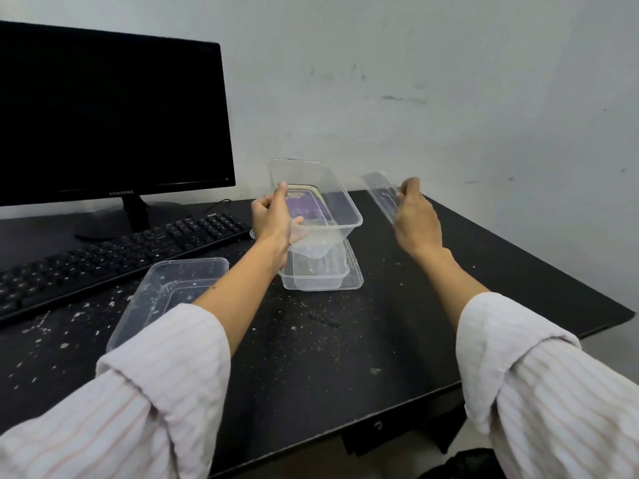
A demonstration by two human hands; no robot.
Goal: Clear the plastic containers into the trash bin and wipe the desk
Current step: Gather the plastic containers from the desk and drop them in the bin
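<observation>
The left hand is holding a clear plastic container tilted above the desk, thumb on the near rim and fingers curled under the wall, pinching it at one long side. Directly beneath it, toward the desk's back edge, a second clear container is sitting in or on a flat lid; which, the view does not settle. The right hand is pinching another clear lid by its edge, fingers pressed together, raised near the back right corner. A third container is lying tilted by the keyboard, partly hidden behind the left sleeve. These thin-walled tubs are probably very light, flexible and smooth, so gripping at the stiffer rolled rim should be preventing buckling or slipping. Crumbs are covering the desk's front half. A dark shape below the front edge may be the trash bin; it cannot be confirmed.
</observation>
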